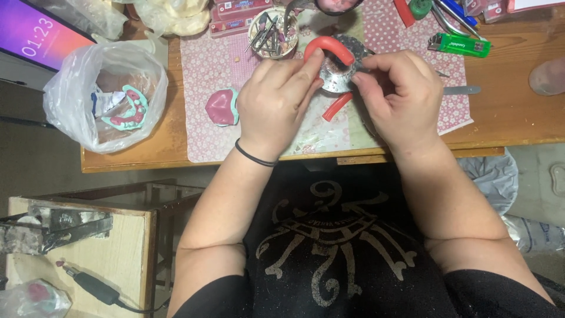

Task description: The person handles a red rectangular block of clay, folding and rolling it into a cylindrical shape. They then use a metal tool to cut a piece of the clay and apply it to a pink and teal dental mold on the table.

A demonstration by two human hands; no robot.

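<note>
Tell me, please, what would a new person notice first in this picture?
First, the two hands at the middle of the desk: the left hand and right hand press a bent red wax strip onto a shiny metal piece. Next, the pink dental model beside the left hand, and the plastic bag at the desk's left end holding a green-and-pink model.

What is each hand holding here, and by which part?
Both hands grip a metal dental tray with a red wax strip bent around it. The left hand presses the strip's upper curve; the right hand holds the tray's right edge.
</note>
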